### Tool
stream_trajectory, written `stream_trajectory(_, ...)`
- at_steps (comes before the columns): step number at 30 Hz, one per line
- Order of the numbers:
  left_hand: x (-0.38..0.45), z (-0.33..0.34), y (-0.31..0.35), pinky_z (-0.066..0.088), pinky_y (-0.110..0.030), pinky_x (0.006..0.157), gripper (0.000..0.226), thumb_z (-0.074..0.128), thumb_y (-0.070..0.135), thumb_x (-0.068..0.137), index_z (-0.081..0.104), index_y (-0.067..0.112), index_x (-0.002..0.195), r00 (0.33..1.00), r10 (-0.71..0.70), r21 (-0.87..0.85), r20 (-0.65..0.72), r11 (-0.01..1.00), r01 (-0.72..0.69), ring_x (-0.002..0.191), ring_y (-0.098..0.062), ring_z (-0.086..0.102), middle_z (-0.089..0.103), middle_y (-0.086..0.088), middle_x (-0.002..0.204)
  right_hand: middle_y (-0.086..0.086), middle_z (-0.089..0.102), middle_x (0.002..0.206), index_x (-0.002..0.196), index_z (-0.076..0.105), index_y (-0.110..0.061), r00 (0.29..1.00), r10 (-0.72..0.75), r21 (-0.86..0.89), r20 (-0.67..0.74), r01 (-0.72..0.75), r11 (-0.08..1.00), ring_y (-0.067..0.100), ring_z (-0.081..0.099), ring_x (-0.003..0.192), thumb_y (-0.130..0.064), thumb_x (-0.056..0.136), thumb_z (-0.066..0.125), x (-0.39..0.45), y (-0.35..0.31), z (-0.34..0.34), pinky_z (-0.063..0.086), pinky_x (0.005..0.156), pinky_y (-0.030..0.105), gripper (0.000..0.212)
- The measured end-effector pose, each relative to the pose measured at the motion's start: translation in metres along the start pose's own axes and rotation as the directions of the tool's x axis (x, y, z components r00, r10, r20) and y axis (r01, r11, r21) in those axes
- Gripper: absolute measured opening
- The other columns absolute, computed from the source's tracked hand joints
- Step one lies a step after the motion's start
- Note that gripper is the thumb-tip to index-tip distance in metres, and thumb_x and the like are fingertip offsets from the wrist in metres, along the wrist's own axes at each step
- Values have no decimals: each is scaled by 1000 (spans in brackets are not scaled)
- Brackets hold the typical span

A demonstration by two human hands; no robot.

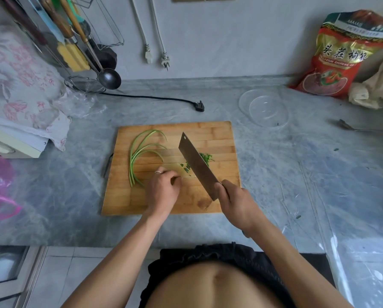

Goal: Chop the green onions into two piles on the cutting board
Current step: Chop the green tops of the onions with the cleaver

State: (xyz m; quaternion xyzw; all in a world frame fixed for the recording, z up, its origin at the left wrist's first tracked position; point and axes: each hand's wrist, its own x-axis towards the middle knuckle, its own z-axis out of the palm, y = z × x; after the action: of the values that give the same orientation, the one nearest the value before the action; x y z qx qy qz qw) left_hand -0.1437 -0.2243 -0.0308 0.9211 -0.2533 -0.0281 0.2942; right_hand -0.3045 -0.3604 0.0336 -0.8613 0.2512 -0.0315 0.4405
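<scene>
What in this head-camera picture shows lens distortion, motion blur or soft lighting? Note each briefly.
Head view: the wide lens bows the countertop edges and wall lines outward; light is soft and even, with faint shadows under the left hand; the cleaver face has a dull sheen, and the cut pieces beside it look smeared.

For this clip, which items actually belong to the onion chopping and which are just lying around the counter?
In use: cutting board, whole green onions, chopped onion pile, cleaver held by right hand, left hand holding down the stalks being cut.

Lying about: clear lid, red bag, black plug, ladle, strainer.
</scene>
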Motion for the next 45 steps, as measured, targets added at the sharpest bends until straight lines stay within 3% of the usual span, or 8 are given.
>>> stream_trajectory(8,18,-12,10,46,-17,62,12,56,13,99,65,18,94,934,-272,-385,233,855,346,73,-7,61,67,7,88,-5,42,55,69,40,-19,997,72,65,-17,-71,995,10,34,43,-38,103,33,0,3,-4,31,43,24,39)
stream_trajectory(15,25,-21,15,51,-18,78,10,69,9,90,72,18,94,924,-266,-485,275,791,372,84,-8,68,73,4,91,-2,44,56,75,47,-12,997,79,73,-22,-77,994,11,35,45,-41,102,34,0,5,-5,33,43,28,42)
stream_trajectory(21,23,-29,17,44,-4,76,13,69,12,91,73,23,96,946,-202,-451,252,841,300,93,0,65,71,12,97,0,45,50,77,53,-14,993,-40,-88,-113,30,996,21,40,42,-48,96,46,4,13,-10,31,43,35,40)
stream_trajectory(26,14,-41,25,45,-7,77,14,61,13,96,69,23,102,959,-255,-544,-121,825,150,94,3,62,68,15,101,-1,63,70,99,63,-21,993,-76,-390,-86,37,920,23,59,62,-57,87,58,7,10,-24,46,54,31,39)
stream_trajectory(28,12,-43,23,47,-11,83,16,61,10,96,69,16,108,969,-70,-429,-238,902,-41,96,2,62,69,11,103,0,66,76,103,62,-21,993,-106,-453,-58,68,889,24,61,68,-57,86,59,7,10,-25,48,57,32,40)
stream_trajectory(33,11,-40,25,49,-24,99,32,51,22,97,70,11,121,868,484,-236,109,861,-450,115,-6,61,68,0,124,-2,66,76,102,58,-21,979,-202,-484,-17,169,858,24,61,66,-59,84,61,5,14,-20,48,56,32,43)
stream_trajectory(39,30,-21,29,26,-36,120,52,29,42,104,46,18,147,774,458,56,437,845,-532,145,-16,34,40,0,155,-6,64,70,92,56,-21,945,-326,-544,34,291,787,21,59,57,-71,83,33,5,20,-10,46,48,32,56)
stream_trajectory(45,47,-29,23,44,-40,108,40,43,26,101,62,4,130,922,385,-21,43,923,-384,127,-23,55,61,-10,135,-7,50,54,96,61,-21,992,-116,-273,-59,95,957,16,48,48,-50,91,57,4,19,-12,37,46,29,30)
